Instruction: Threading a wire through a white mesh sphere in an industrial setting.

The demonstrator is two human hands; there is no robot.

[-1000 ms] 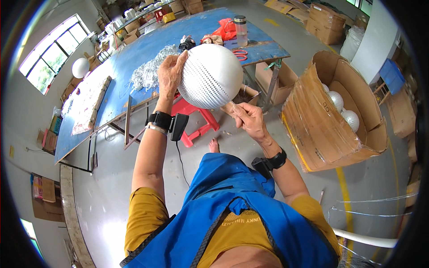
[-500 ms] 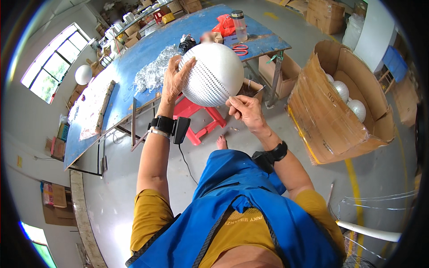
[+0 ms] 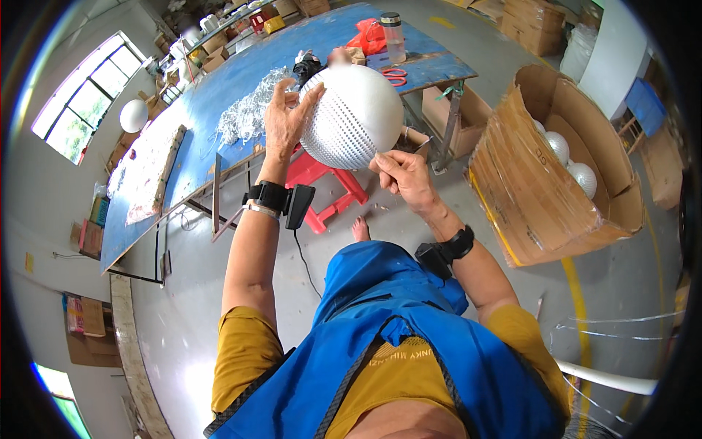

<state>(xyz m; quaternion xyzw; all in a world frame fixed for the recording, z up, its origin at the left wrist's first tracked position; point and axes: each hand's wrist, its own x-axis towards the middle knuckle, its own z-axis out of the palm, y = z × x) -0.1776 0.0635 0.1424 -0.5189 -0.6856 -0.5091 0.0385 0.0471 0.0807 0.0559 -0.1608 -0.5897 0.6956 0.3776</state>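
Note:
A large white ball (image 3: 373,99) stands in front of me, its left and lower part covered in rows of silver studded strip (image 3: 338,130). My left hand (image 3: 285,121) is at the ball's left side; its thumb touches the studded rows while its fingers are stretched up and apart. At the lower right edge of the ball, my right hand (image 3: 406,178) pinches with thumb and forefinger where the outermost row of strip runs. The fingers cover most of what they pinch. What bears the ball's weight is hidden.
Behind the ball is a blue table (image 3: 197,95) with tangled silver strips (image 3: 252,110), red scissors (image 3: 395,76), a clear bottle (image 3: 393,40) and a red bag (image 3: 369,36). A red stool (image 3: 318,183) stands below. To the right, a large cardboard box (image 3: 541,175) holds silver balls (image 3: 581,179).
My left hand's fingers have lifted away from the ball, leaving the thumb on it. My right hand keeps its pinch at the lower right edge. The view has shifted slightly.

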